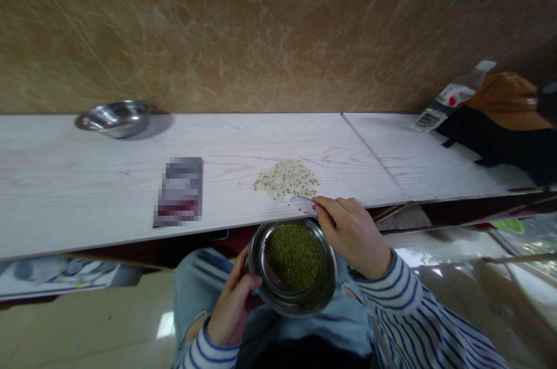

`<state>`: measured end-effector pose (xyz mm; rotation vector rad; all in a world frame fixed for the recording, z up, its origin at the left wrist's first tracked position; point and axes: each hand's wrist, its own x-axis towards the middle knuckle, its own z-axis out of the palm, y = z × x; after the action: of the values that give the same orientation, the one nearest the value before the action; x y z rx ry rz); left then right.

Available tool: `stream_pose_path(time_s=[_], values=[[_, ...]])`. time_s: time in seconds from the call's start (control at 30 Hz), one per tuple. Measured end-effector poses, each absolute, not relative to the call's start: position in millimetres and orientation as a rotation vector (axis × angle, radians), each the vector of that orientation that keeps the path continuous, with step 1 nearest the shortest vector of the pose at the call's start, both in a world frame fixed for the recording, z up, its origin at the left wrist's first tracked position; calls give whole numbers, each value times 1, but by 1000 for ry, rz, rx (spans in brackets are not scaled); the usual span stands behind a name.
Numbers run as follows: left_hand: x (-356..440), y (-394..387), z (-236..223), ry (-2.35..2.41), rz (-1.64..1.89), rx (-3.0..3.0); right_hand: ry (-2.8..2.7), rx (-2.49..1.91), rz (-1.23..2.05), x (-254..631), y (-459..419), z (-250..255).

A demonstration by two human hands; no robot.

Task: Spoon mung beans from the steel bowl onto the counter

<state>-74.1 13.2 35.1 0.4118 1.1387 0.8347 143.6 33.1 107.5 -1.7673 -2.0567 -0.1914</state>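
My left hand [237, 302] grips the left rim of a steel bowl [328, 285], with the thumb over the edge. Green mung beans [296, 256] fill much of that bowl, which is held over my lap just below the table edge. Closed around a pale, shiny spoon [303, 205], my right hand [350, 232] is above the bowl's right side. The spoon's tip meets the near side of a pile of white grains [285, 179] mixed with dark green beans, lying on the table.
On the white wood-grain table [226, 137], a second steel bowl [115, 119] stands at the back left. A blurred-out phone-like item [179, 192] lies left of the pile. At right are a tilted plastic bottle [452, 96] and a brown-and-black cloth item [500, 119]. A marble wall rises behind.
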Motion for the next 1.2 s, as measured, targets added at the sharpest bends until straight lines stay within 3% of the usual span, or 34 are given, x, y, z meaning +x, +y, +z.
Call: stream_pose_path(time_s=[0.4, 1.2], values=[[-75, 17, 36, 1120, 840, 413, -2151, -1612, -22, 145, 25, 113], [-87, 15, 26, 1183, 902, 375, -2127, -1561, -27, 151, 19, 108]])
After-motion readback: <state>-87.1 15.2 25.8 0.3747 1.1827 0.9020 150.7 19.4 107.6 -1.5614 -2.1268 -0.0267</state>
